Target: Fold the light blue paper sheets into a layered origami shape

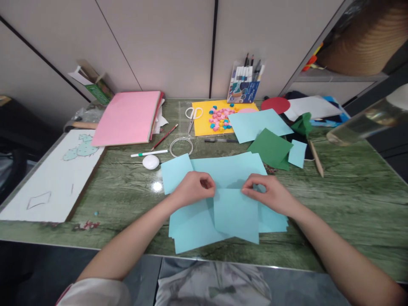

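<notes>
Between my two hands a square of light blue paper point(236, 212) is held up by its top edge. My left hand point(196, 186) pinches its upper left corner, fingers closed. At the upper right part of the same edge, my right hand point(266, 191) also pinches it between thumb and fingertips. Larger light blue sheets point(194, 229) lie beneath, overlapping on the table, partly hidden by the square and my hands. A smaller light blue piece point(175, 170) rests at their upper left, beside my left hand.
Green paper point(270, 148), another light blue sheet point(259, 124) and a wooden stick point(316, 159) lie right. Behind are scissors point(191, 119), yellow paper point(200, 127) with small coloured balls, and a pen box point(244, 89). Left stand a pink stack point(127, 119), a white egg-shaped object point(151, 162) and a drawing board point(47, 182).
</notes>
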`<action>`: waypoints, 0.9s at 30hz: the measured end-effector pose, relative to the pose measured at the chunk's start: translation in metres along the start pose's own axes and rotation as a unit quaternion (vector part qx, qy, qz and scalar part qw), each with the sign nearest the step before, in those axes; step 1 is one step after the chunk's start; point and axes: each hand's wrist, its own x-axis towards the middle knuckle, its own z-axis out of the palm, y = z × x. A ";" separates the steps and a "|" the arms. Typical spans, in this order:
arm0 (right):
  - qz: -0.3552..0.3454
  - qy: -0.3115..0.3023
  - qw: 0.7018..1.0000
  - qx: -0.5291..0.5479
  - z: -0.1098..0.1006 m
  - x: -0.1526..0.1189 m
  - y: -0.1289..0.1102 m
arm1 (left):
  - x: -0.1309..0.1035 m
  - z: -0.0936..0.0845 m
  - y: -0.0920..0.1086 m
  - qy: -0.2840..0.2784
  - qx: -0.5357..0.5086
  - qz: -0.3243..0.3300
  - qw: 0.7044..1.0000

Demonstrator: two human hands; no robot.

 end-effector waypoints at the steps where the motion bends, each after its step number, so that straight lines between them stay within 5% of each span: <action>1: 0.003 0.009 1.000 0.001 -0.003 0.000 0.002 | 0.002 -0.003 -0.002 0.010 0.004 -0.003 1.000; 7: 0.013 0.044 0.999 0.011 -0.011 0.002 0.007 | 0.007 -0.013 -0.005 0.079 -0.007 -0.004 0.997; 16: -0.003 0.017 0.999 0.030 0.007 0.004 0.001 | -0.001 0.014 -0.003 0.019 -0.086 0.007 0.996; 27: -0.017 -0.031 0.998 0.060 0.027 0.005 0.000 | -0.011 0.023 0.004 -0.017 -0.061 0.022 0.998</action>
